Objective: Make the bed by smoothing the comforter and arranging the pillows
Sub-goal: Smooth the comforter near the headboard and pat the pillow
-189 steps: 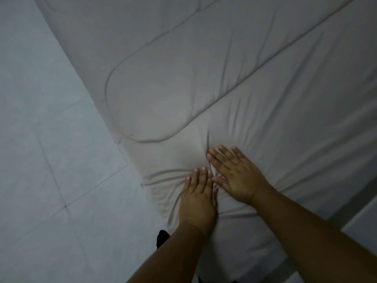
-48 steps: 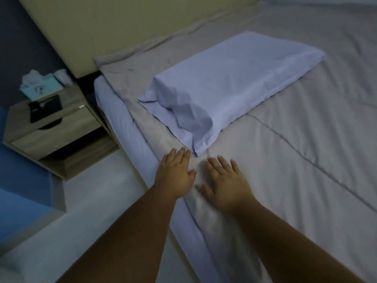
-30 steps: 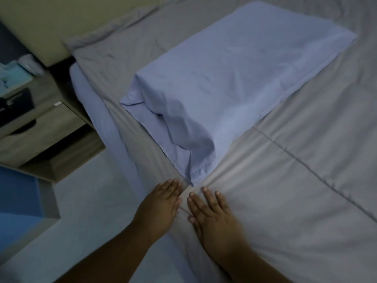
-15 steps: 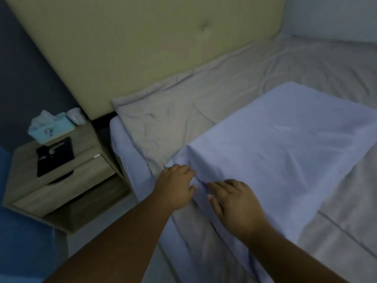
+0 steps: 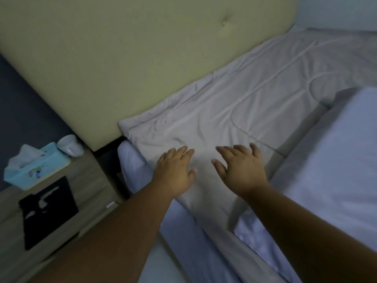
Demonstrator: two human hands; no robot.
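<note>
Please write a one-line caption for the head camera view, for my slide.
Left hand and right hand spread open over the wrinkled comforter by the headboard, pillow at right.

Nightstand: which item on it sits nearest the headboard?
The white cup, at the back corner beside the headboard; the blue tissue box sits left of it, the black flat object nearer the camera.

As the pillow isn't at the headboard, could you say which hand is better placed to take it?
Probably the right hand: it is open beside the pillow, while the left hand is farther off.
</note>
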